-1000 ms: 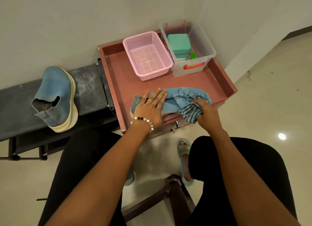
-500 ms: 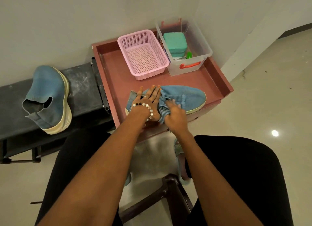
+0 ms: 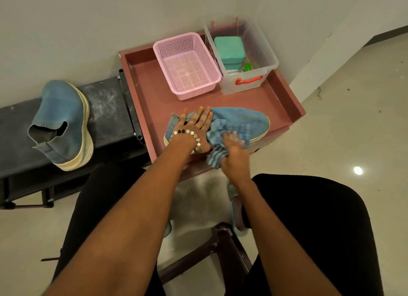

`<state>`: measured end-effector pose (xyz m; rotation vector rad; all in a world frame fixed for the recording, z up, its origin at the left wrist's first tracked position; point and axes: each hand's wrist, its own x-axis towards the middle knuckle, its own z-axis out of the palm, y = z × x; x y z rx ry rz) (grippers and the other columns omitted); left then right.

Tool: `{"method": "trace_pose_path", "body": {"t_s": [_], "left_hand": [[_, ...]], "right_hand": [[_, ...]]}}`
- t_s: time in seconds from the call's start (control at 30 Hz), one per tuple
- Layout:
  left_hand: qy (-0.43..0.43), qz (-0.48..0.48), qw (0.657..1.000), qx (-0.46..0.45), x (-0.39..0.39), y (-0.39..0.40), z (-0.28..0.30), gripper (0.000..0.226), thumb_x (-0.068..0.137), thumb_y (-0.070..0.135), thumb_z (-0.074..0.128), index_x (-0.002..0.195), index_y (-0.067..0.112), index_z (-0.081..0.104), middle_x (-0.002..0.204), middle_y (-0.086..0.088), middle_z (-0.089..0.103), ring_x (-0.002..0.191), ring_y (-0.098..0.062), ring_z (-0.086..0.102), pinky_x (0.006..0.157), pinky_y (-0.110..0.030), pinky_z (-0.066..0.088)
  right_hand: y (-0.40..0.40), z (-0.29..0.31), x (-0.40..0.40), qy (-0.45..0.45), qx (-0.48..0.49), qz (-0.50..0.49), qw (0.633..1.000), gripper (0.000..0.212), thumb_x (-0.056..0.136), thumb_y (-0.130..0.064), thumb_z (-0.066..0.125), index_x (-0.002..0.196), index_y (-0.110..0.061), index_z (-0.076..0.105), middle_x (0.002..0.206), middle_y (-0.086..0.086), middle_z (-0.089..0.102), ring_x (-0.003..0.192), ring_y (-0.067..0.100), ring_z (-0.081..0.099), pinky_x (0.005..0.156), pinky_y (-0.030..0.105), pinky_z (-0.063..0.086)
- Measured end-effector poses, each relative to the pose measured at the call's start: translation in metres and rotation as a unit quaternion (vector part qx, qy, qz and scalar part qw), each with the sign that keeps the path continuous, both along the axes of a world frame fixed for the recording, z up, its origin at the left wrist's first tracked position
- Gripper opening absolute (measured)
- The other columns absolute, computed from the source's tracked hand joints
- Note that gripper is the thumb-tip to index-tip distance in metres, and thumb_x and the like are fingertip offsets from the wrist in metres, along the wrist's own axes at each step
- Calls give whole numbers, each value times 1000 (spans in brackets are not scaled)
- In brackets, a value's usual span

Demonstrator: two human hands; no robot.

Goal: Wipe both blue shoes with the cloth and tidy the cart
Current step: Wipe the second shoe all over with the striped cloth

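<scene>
- Black bench (image 3: 106, 110) on the left, w/ one blue shoe (image 3: 64, 123) lying on its side, pale sole turned to the right, opening toward the person.
- Red cart (image 3: 152, 92) just beside the bench, against the wall; its top is a rimmed tray.
- Person seated, black trousers, both arms stretched out to the near edge of the cart.
- Second blue shoe (image 3: 247, 119) lies across the front of the cart top, toe to the right, heel under the left hand.
- Pink basket (image 3: 187, 66) at the back of the cart, nothing visible in it.
- Clear box (image 3: 254, 52) w/ red handle just right of the basket; a teal container (image 3: 229, 49) + something small and green inside.
- Left hand (image 3: 194, 128), bead bracelet at the wrist, fingers straight & spread, pressing flat on the heel end of the shoe.
- Right hand (image 3: 234, 150) grips a bunched striped blue cloth (image 3: 217, 139) against the middle of the shoe; fingers blurred.
- Cloth's loose end hangs over the cart's front edge.
</scene>
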<state>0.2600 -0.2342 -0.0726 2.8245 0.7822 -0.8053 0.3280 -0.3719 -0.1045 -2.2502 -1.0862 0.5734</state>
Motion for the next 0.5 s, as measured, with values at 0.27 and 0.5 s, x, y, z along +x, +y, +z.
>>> {"method": "trace_pose_path", "body": {"t_s": [0.27, 0.5], "left_hand": [[-33, -48, 997, 49, -9, -2, -4, 79, 96, 54, 25, 149, 14, -16, 157, -2, -21, 145, -20, -19, 112, -51, -16], [-252, -118, 932, 233, -54, -25, -9, 58, 86, 20, 61, 138, 0, 45, 146, -15, 42, 138, -32, 35, 112, -53, 20]], "right_hand": [[-32, 21, 100, -54, -58, 148, 986, 71, 62, 21, 46, 127, -8, 58, 136, 13, 52, 135, 23, 38, 117, 34, 11], [-30, 47, 70, 17, 101, -94, 990, 55, 76, 17, 43, 124, -4, 59, 121, 14, 62, 107, 22, 57, 87, 8, 34]]}}
